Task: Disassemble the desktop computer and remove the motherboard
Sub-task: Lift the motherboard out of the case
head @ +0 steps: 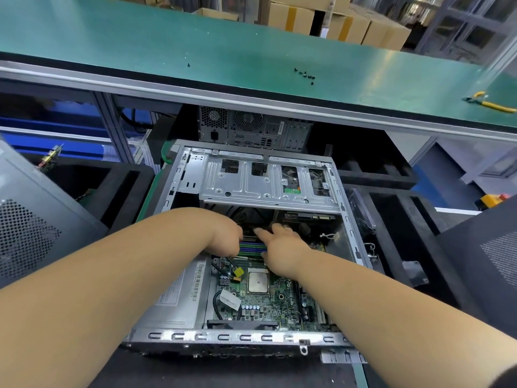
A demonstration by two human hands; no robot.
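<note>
Room is tight: we see the drive cage (pixel 265 180) overhanging the open computer case (pixel 237 337), walls close on both sides. Our left hand (pixel 223 236) curls at the memory slots (pixel 251 246), perhaps pinching something; our right hand (pixel 279 242) reaches there with straight fingers. The motherboard (pixel 268 301) lies just below both hands.
</note>
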